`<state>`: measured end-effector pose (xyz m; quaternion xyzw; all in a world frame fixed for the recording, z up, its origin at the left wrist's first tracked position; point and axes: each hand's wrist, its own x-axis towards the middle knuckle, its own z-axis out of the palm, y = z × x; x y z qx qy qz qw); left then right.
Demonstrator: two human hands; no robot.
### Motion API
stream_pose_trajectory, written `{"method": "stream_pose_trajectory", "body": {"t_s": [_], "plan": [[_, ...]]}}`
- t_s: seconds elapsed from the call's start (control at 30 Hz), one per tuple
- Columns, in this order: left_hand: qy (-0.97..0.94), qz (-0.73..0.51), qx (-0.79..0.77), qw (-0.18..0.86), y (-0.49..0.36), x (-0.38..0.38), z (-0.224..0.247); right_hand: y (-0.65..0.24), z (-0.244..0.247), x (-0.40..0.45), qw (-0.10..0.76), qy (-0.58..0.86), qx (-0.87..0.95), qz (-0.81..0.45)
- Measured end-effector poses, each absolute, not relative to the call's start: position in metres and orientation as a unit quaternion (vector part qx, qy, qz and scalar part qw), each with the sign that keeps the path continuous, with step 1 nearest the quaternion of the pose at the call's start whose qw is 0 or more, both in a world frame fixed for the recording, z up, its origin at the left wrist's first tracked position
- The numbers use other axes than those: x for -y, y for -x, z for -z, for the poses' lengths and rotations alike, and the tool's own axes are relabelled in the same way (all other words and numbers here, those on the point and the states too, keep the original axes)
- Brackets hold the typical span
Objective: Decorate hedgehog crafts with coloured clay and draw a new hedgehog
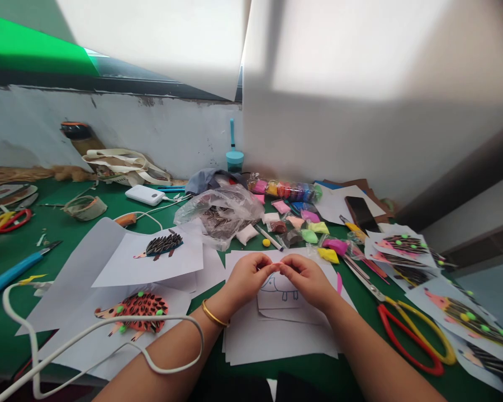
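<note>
My left hand (254, 274) and my right hand (305, 277) meet fingertip to fingertip above a stack of white paper (276, 343). Both are closed in a pinch; a tiny pinkish bit may be between them, too small to name. Beneath them, a paper with a hedgehog outline drawing (279, 289) lies on the stack, partly covered by my fingers. A strip of bright pink clay (339, 283) is just right of my right hand. Beyond my fingers are a yellow clay ball (266, 243) and a pen (270, 237).
Left lie hedgehog pictures covered with dark seeds (164, 244) and a white cable (171, 368). A plastic bag of seeds (218, 215) and several clay packets (309, 236) sit behind. Scissors (411, 335), a phone (361, 214) and finished hedgehog pictures (465, 312) are right; a blue craft knife (17, 273) is far left.
</note>
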<state>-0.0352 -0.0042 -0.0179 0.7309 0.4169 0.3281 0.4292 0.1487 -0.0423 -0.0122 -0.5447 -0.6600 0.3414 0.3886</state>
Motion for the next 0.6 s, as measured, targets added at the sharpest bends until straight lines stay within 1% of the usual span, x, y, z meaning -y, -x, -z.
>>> {"method": "stream_pose_trajectory", "body": {"t_s": [0.17, 0.33, 0.5, 0.6], "plan": [[-0.717, -0.358, -0.414, 0.431, 0.0356, 0.0049, 0.0200, -0.1470, 0.0137, 0.0430, 0.374, 0.548, 0.689, -0.291], [-0.692, -0.381, -0.422, 0.445, 0.0340, 0.0060, 0.0178, -0.1429, 0.0169, 0.0432, 0.399, 0.532, 0.681, -0.306], [-0.665, -0.398, -0.408, 0.482, 0.0329, 0.0083, 0.0192, -0.1415, 0.0172, 0.0432, 0.393, 0.541, 0.679, -0.304], [-0.685, -0.399, -0.407, 0.454, 0.0341, 0.0081, 0.0217, -0.1422, 0.0176, 0.0437, 0.386, 0.548, 0.683, -0.291]]}}
